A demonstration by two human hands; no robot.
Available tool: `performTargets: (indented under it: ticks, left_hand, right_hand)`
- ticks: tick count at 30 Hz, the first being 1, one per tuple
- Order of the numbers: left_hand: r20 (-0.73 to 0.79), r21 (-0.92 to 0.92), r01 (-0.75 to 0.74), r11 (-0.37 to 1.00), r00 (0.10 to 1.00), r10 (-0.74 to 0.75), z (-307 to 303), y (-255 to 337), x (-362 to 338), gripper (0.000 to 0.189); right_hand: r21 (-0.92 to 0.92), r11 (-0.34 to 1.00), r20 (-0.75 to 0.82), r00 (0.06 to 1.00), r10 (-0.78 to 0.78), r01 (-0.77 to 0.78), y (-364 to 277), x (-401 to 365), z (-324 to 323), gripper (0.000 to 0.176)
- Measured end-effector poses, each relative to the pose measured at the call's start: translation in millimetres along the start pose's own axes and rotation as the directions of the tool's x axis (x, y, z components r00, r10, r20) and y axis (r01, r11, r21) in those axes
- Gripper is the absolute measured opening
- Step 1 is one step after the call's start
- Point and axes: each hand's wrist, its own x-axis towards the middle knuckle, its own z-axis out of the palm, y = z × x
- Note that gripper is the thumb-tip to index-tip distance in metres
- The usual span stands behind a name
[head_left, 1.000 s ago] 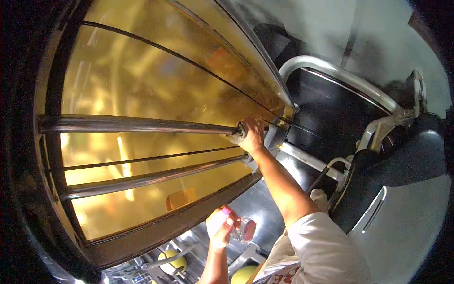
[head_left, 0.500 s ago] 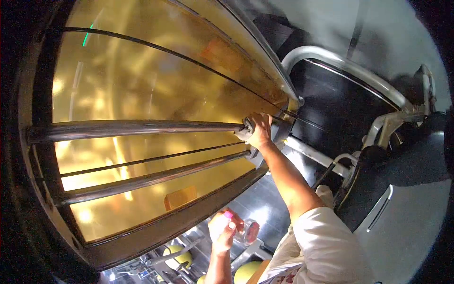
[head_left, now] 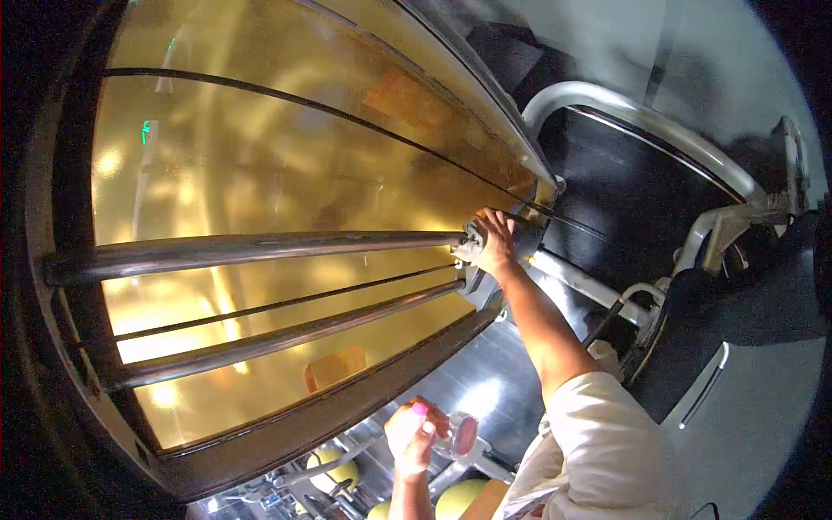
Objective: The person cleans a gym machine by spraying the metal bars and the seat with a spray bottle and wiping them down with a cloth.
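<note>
My right hand [head_left: 496,244] is wrapped round a grey cloth [head_left: 471,243] at the right end of a dark metal bar [head_left: 286,249]. The cloth presses against the bar, and its part under the palm is hidden. Lower down, my left hand [head_left: 411,436] grips a clear spray bottle [head_left: 458,436] with a pink nozzle [head_left: 419,408] and something red showing at its end. The bottle is tilted, pointing away to the right. A second dark bar [head_left: 295,334] and a thin black cable [head_left: 286,301] run beside the first bar.
A shiny gold panel [head_left: 260,173] in a dark frame [head_left: 286,433] fills the left. Bent metal tubes [head_left: 641,108] and a black padded part [head_left: 737,303] stand at right. Yellow rounded objects [head_left: 334,472] and more metal frames show at the bottom.
The whole view has shifted slightly, so both hands appear a little further right. My right hand stays with the cloth at the bar's end; my left still holds the bottle.
</note>
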Motion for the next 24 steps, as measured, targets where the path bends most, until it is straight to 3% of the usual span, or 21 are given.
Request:
performTargets:
  ticks: [3,4,5,9,12,15,20,21,22,23,24]
  left_hand:
    - [0.021,0.033,0.014,0.999,1.0,-0.015,-3.5,-4.3,-5.8,0.022]
    - [0.027,0.047,0.012,0.999,1.0,-0.014,-3.2,-3.0,-7.7,0.019]
    - [0.032,0.061,0.009,0.998,0.999,-0.011,-2.1,-1.2,-9.9,0.017]
    - [0.056,0.012,-0.01,1.0,0.998,0.009,-4.4,-1.8,-19.1,0.013]
    - [-0.049,0.153,0.036,0.988,0.998,-0.029,3.6,7.0,-26.0,0.049]
    - [-0.041,0.116,0.031,0.993,0.999,-0.026,8.1,20.2,-32.1,0.049]
    - [-0.082,0.13,-0.014,0.991,0.996,0.024,10.5,34.2,-41.5,0.052]
    - [-0.096,0.127,-0.025,0.992,0.995,0.038,11.5,40.9,-46.8,0.053]
    - [-0.083,0.132,-0.045,0.99,0.995,0.056,9.9,45.5,-49.9,0.037]
    - [-0.07,0.132,-0.066,0.989,0.995,0.076,8.3,49.5,-51.0,0.021]
    - [-0.096,0.132,-0.012,0.991,0.995,0.025,8.4,50.7,-52.9,0.025]
  right_hand:
    - [-0.048,0.998,-0.003,0.999,0.051,-0.051,3.7,-6.4,3.5,0.07]
    - [-0.141,0.989,0.047,0.997,0.055,-0.048,16.6,-10.4,17.0,0.072]
    - [-0.212,0.977,-0.017,1.0,0.0,-0.004,28.8,-14.6,29.5,0.067]
    - [-0.261,0.965,0.064,0.997,0.053,-0.035,30.4,-18.1,16.9,0.049]
    - [-0.287,0.958,0.07,0.997,0.037,-0.015,25.9,-19.6,6.4,0.039]
    - [-0.309,0.95,0.026,0.999,0.048,-0.038,21.7,-25.6,2.2,0.035]
    - [-0.384,0.916,-0.079,0.984,-0.159,0.117,52.1,-73.9,-3.5,0.03]
    - [-0.323,0.945,0.201,0.971,0.127,-0.057,44.9,-94.0,-24.4,0.041]
    - [-0.403,0.899,0.446,0.82,0.358,-0.173,46.2,-108.2,-41.7,0.049]
    - [-0.375,0.876,0.465,0.756,0.461,-0.304,34.1,-126.9,-71.2,0.055]
    - [-0.365,0.827,0.501,0.659,0.561,-0.427,45.2,-155.1,-80.9,0.062]
